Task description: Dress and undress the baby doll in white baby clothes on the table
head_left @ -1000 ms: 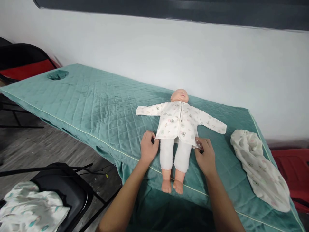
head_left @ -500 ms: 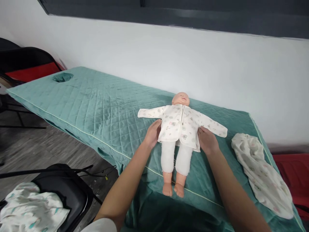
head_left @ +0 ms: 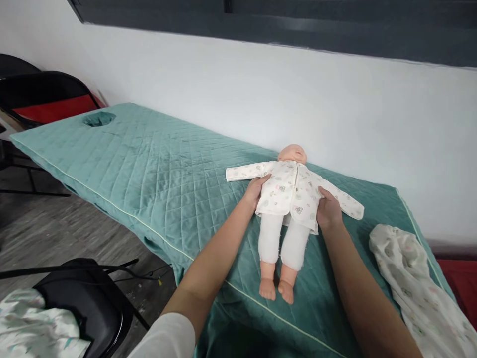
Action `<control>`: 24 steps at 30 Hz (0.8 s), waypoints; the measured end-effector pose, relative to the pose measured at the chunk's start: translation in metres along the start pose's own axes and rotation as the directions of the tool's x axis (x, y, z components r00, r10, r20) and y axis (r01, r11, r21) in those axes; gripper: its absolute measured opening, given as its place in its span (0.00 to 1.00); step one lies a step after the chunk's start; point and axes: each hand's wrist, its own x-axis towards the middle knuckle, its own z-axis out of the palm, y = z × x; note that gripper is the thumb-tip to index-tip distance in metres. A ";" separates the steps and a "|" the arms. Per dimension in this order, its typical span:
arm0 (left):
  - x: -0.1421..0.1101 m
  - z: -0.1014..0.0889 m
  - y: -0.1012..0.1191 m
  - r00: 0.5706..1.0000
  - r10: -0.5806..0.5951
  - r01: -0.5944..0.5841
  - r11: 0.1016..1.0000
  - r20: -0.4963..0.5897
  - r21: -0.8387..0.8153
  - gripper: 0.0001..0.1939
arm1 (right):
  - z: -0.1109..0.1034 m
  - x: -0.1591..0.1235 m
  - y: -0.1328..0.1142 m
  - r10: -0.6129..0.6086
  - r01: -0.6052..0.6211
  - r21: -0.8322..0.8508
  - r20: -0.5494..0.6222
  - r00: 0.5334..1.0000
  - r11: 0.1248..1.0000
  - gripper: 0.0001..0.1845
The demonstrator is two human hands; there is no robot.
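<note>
A baby doll (head_left: pixel 288 199) in a white printed jacket and white trousers lies on its back on the green quilted table (head_left: pixel 149 164), head toward the wall. My left hand (head_left: pixel 256 190) clasps the doll's torso on its left side under the sleeve. My right hand (head_left: pixel 328 211) clasps the other side of the torso. Both hands have their fingers curled round the body.
A crumpled white printed garment (head_left: pixel 413 278) lies on the table at the right. A black chair (head_left: pixel 85 298) with patterned cloth (head_left: pixel 33 328) stands at the lower left. Black and red chairs (head_left: pixel 40 99) stand at the far left. The white wall runs close behind the table.
My hands slid from the jacket's hem up to the doll's sides. The doll has shifted farther onto the table, away from the front edge.
</note>
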 end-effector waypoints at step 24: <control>0.025 -0.057 0.047 0.758 0.461 -0.555 0.827 -0.460 -0.086 0.18 | -0.001 -0.017 0.000 -0.020 0.022 -0.038 0.044 0.999 0.999 0.18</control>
